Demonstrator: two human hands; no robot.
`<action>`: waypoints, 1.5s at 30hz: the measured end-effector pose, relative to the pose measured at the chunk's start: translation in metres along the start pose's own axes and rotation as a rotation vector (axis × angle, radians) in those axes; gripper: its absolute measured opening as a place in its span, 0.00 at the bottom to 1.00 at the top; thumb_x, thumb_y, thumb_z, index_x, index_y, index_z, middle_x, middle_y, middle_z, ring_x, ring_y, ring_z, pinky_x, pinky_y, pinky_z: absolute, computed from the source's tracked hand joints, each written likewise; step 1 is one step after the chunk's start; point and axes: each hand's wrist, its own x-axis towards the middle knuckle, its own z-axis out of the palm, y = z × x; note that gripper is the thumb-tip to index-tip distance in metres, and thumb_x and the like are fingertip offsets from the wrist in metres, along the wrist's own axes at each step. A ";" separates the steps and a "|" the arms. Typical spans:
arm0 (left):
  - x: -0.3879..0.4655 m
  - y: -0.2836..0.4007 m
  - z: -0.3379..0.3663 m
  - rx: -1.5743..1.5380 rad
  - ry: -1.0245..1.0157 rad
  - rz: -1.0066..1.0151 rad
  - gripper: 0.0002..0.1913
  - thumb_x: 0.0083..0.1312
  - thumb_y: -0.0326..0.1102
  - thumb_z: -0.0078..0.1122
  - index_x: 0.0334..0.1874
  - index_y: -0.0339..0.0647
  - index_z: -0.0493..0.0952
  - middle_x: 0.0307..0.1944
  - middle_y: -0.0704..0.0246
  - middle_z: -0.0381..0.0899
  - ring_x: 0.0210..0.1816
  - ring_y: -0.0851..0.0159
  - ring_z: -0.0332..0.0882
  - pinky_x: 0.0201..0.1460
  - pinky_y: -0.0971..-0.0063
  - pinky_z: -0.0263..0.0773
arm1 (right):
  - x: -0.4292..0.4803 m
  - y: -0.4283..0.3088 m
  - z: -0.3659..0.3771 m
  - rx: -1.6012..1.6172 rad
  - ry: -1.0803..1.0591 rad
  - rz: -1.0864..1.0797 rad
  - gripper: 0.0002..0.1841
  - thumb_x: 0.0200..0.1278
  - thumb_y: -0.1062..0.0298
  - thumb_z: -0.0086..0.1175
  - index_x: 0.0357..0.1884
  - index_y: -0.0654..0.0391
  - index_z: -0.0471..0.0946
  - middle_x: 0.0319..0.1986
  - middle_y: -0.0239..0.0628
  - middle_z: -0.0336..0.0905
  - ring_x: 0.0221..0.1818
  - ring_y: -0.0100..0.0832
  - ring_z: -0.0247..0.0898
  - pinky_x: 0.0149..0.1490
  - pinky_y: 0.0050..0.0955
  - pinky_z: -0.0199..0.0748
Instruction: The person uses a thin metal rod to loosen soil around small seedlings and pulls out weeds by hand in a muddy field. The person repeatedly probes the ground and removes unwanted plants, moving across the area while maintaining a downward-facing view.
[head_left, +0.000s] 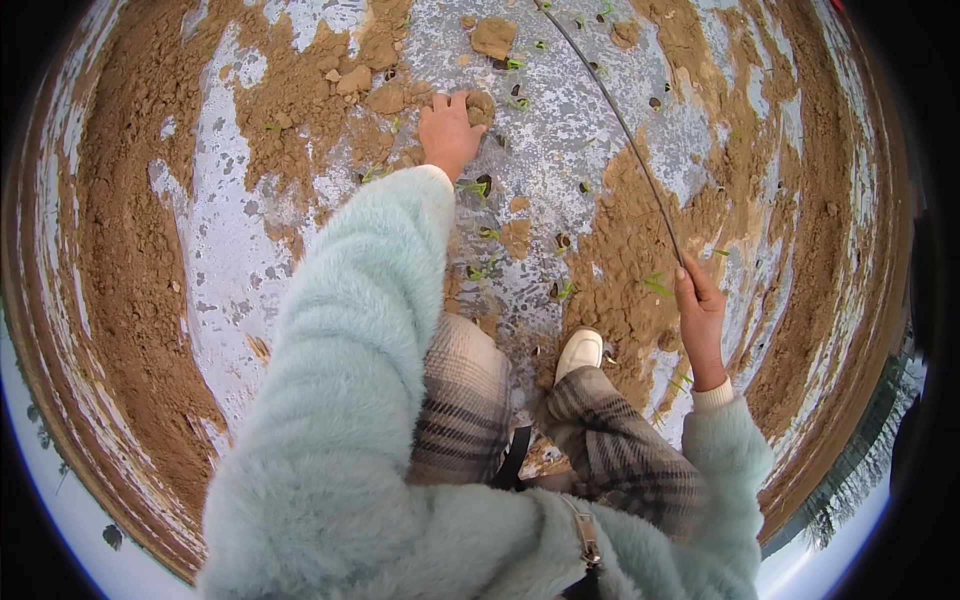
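My left hand (452, 133) reaches forward, palm down, over the bed. Its thumb and fingers curl around a brown clod of soil (481, 110), partly hidden by the fingers. In my right hand (700, 300) is the near end of a thin dark rod (628, 127), pinched between thumb and fingers. The rod slants up and left across plastic mulch film (551, 161), which is mottled with pale spots. Green seedlings show at holes in the film, among them one seedling (474, 187) just below my left hand and another seedling (562, 289) lower down.
Loose soil (622, 225) covers parts of the film. A larger clod (493, 37) lies farther ahead. My white shoe (580, 352) rests on the bed near several planting holes. Bare soil furrows (135, 202) run on both sides, with more film-covered strips (225, 225) alongside.
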 end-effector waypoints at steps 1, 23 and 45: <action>0.000 -0.002 0.006 0.015 0.011 0.002 0.31 0.53 0.47 0.70 0.59 0.48 0.70 0.52 0.61 0.70 0.52 0.51 0.70 0.55 0.62 0.68 | -0.003 0.003 -0.002 0.002 0.004 0.025 0.16 0.69 0.67 0.54 0.56 0.59 0.77 0.28 0.20 0.69 0.27 0.13 0.57 0.30 0.15 0.57; 0.005 0.011 0.007 0.018 0.059 0.482 0.19 0.59 0.33 0.59 0.54 0.50 0.77 0.54 0.62 0.73 0.61 0.55 0.64 0.65 0.59 0.56 | -0.013 0.001 -0.018 -0.366 -0.009 -0.088 0.16 0.69 0.67 0.52 0.56 0.58 0.76 0.36 0.43 0.83 0.31 0.20 0.72 0.39 0.23 0.71; -0.006 0.010 0.028 0.277 -0.096 0.660 0.18 0.68 0.33 0.47 0.59 0.48 0.75 0.59 0.71 0.75 0.70 0.59 0.59 0.76 0.58 0.38 | -0.017 0.021 -0.021 -0.305 -0.016 0.041 0.15 0.67 0.68 0.54 0.54 0.58 0.78 0.29 0.43 0.81 0.26 0.22 0.70 0.33 0.24 0.70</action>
